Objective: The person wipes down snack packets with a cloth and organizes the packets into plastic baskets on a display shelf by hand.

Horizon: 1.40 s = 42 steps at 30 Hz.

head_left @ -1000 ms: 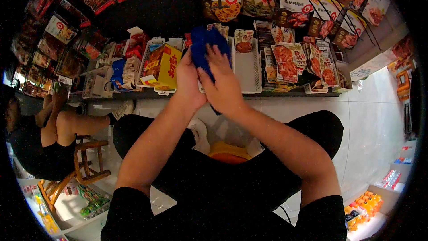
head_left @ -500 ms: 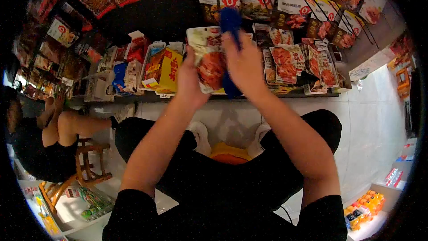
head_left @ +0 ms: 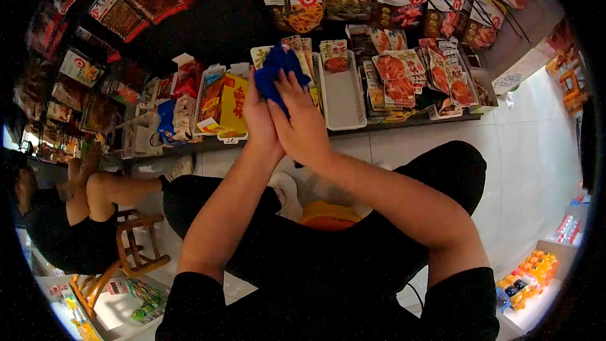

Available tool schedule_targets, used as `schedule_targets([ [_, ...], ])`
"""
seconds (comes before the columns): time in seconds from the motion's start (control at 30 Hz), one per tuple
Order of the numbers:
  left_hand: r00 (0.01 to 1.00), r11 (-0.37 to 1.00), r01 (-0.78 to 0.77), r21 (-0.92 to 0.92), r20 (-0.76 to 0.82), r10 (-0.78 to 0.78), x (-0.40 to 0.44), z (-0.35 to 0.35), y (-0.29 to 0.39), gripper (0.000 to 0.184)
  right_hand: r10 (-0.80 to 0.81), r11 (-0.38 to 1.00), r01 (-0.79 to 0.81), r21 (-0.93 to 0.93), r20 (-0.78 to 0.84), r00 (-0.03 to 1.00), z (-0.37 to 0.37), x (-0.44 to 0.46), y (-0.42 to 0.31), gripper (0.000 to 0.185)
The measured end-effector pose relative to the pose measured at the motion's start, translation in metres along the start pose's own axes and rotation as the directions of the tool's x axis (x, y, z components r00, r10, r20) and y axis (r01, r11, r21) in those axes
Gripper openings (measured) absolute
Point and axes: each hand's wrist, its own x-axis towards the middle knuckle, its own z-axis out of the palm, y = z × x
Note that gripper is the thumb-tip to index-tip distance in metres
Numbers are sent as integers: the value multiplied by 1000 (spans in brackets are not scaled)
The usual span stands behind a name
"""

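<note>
My right hand point(head_left: 302, 120) presses a crumpled dark blue cloth point(head_left: 278, 71), its fingers over the lower part. My left hand point(head_left: 257, 120) is upright just left of it, palm side against the right hand. A pale corner of a food packet point(head_left: 260, 55) shows above the cloth at the left hand's fingertips; the rest of the packet is hidden behind cloth and hands. Just right of my hands is a white plastic basket point(head_left: 344, 104) with one red-and-white meat packet point(head_left: 334, 57) at its far end.
Baskets of meat packets point(head_left: 398, 82) stand to the right, and a yellow snack box point(head_left: 226, 104) to the left. Hanging bags point(head_left: 404, 0) line the rack behind. A seated person point(head_left: 63, 215) is at the left beside a wooden stool point(head_left: 136, 243). Pale floor tiles point(head_left: 505, 151) show at right.
Both hands and the cloth have shifted left. The cloth, stretched upright before, is now bunched over the packet, which has gone mostly out of sight. The white basket is now uncovered.
</note>
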Motion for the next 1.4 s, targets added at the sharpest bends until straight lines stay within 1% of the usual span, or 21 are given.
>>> schedule_targets([
  [0.03,999,999,8,-39,-31,-9,-8,16,0,46,-36,999,36,-12,-13,999,-3,7,3,45],
  [0.07,998,997,14,-79,-64,-19,-13,25,-1,47,-9,1000,9,-22,-16,1000,-5,14,7,45],
  [0.1,997,993,69,-96,47,-65,-10,12,-8,50,17,999,-17,-30,-16,1000,-8,21,12,45],
  [0.13,993,991,114,-72,31,-112,-15,17,-7,50,43,998,-44,-36,-16,999,-10,28,16,45],
  [0.17,987,986,161,-47,12,-160,-22,25,-5,51,55,997,-54,58,-13,998,-11,33,22,45],
  [0.23,976,976,217,-10,2,-217,-22,21,-9,52,136,986,-135,102,4,991,-14,35,21,46],
  [0.27,982,982,188,13,21,-188,-20,19,-11,52,173,977,-173,121,15,985,-15,37,20,47],
  [0.37,991,991,127,45,41,-129,-16,18,-12,53,152,988,-148,47,-89,984,-7,22,13,48],
  [0.43,992,992,125,19,4,-126,-16,20,-8,54,76,996,-77,-40,-18,997,-6,7,4,48],
  [0.6,978,980,200,2,56,-200,-22,20,-4,54,-24,991,28,-130,32,999,-10,16,8,48],
  [0.7,969,969,243,55,40,-245,-22,17,-11,53,66,991,-58,-122,63,996,-20,35,21,47],
  [0.8,971,970,224,92,67,-230,-21,17,-12,54,107,988,-112,-102,-57,993,-14,29,16,47],
  [0.87,981,978,180,100,48,-186,-21,19,-10,55,55,991,-60,-117,-45,997,-11,15,7,46],
  [1.0,984,984,177,18,32,-177,-15,15,-8,56,1,992,1,-128,11,1000,-7,12,8,45],
  [1.03,961,963,268,-21,72,-266,-13,12,-8,61,-44,988,42,-147,-8,999,-12,18,11,44],
  [1.13,951,942,304,144,6,-308,-19,19,-8,67,30,984,-31,-174,-6,1000,-19,36,27,43],
  [1.17,955,948,296,120,-38,-294,-14,10,-17,70,-11,987,-6,-162,-99,995,-19,36,31,41],
  [1.27,964,937,264,229,-25,-265,-25,30,-9,71,311,941,-314,124,46,949,-22,32,29,43],
  [1.3,952,937,300,179,-112,-284,-24,29,-11,64,271,960,-270,71,-3,963,-19,26,26,43],
  [1.37,973,964,232,131,-16,-232,-21,23,-12,66,187,981,-191,-40,-96,978,-8,13,18,41],
  [1.4,979,974,200,104,27,-204,-18,18,-12,66,151,986,-156,-57,-85,985,-4,7,14,41],
])
